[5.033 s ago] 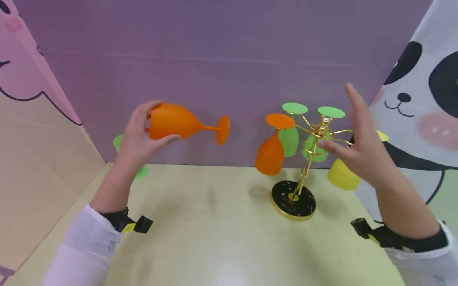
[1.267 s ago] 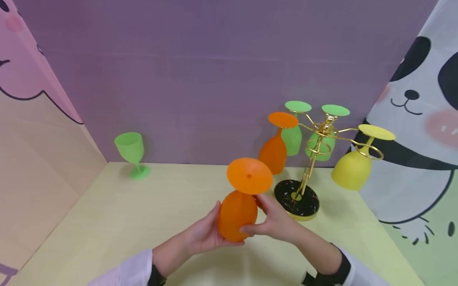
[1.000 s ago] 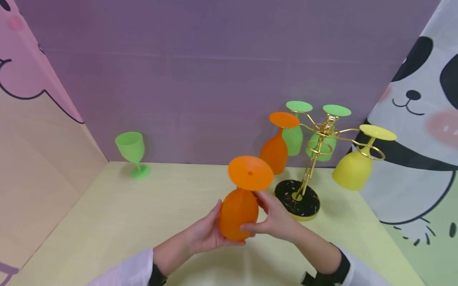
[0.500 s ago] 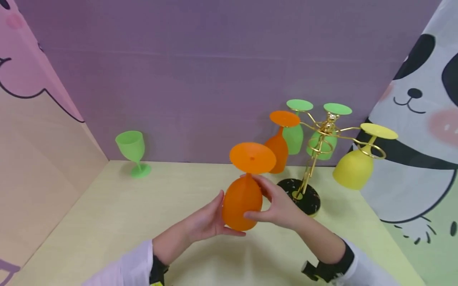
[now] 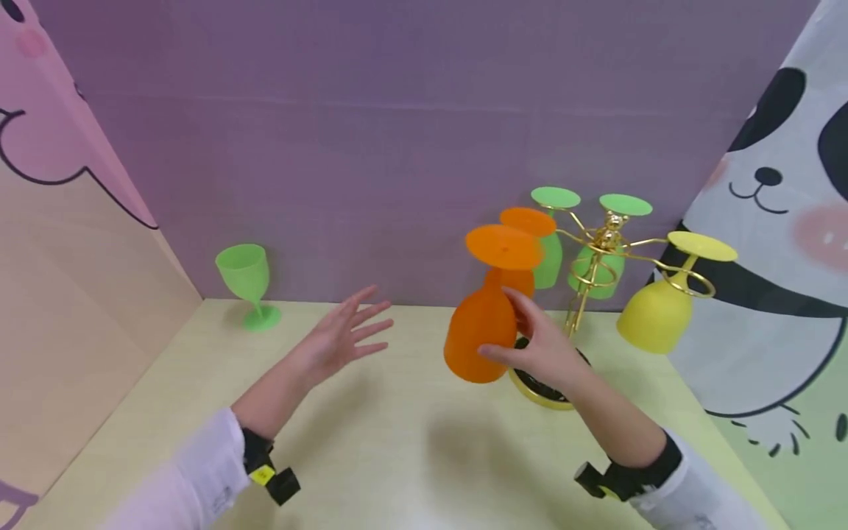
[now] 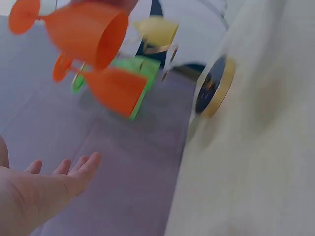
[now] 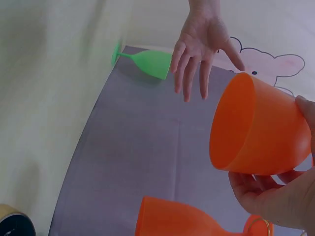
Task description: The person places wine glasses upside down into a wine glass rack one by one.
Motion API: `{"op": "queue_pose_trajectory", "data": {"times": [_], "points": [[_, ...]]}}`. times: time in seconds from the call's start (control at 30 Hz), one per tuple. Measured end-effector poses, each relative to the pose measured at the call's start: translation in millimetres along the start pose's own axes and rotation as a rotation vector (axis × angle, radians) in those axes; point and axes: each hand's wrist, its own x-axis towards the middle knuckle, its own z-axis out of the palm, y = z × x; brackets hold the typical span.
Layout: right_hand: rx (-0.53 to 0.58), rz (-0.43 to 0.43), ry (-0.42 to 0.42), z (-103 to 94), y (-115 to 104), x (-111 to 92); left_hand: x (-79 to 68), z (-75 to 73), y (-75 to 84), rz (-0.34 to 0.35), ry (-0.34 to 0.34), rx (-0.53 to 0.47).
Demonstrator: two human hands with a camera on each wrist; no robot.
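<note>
My right hand (image 5: pixel 546 350) holds an orange goblet (image 5: pixel 480 335) upside down by its bowl, thumb in front and fingers behind, foot uppermost. In the right wrist view the wide mouth of this goblet (image 7: pixel 234 123) shows. Apart from it, to the left, my left hand (image 5: pixel 341 335) is spread in the air with nothing in it. Just behind the held goblet is a gold rack (image 5: pixel 608 232). From its arms hang another orange goblet (image 5: pixel 528 217), partly hidden, a green goblet (image 5: pixel 548 265), a second green goblet (image 5: pixel 599 280) and a yellow goblet (image 5: pixel 652 316).
One more green goblet (image 5: pixel 243 272) stands upright at the back left of the pale table (image 5: pixel 371 456). The rack's round black base has a gold rim (image 5: pixel 543 400). A purple backdrop (image 5: pixel 318 184) rises behind, with a panda-print panel (image 5: pixel 795 280) at the right.
Five seconds ago my left hand alone held the orange goblet sideways. Both hands then held it inverted; now my left has let go and drawn left, while my right has raised it toward the rack.
</note>
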Motion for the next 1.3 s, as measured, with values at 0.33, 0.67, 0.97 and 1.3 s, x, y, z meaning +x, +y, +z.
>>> {"op": "queue_pose_trajectory", "data": {"times": [0.33,0.67,0.97,1.3], "points": [[-0.07,0.088,0.147,-19.1,1,3,1.8,-66.5,59.6,0.208,0.318,0.165],[-0.058,0.189,0.196,-32.9,6,0,-1.7,-110.1,80.9,0.288,0.787,0.445],[-0.061,0.238,0.221,-42.6,16,-6,-1.9,-147.7,87.0,0.078,0.83,1.129],[-0.076,0.275,0.227,-49.8,20,-9,10.0,-160.6,98.2,-0.17,0.671,1.519]]}}
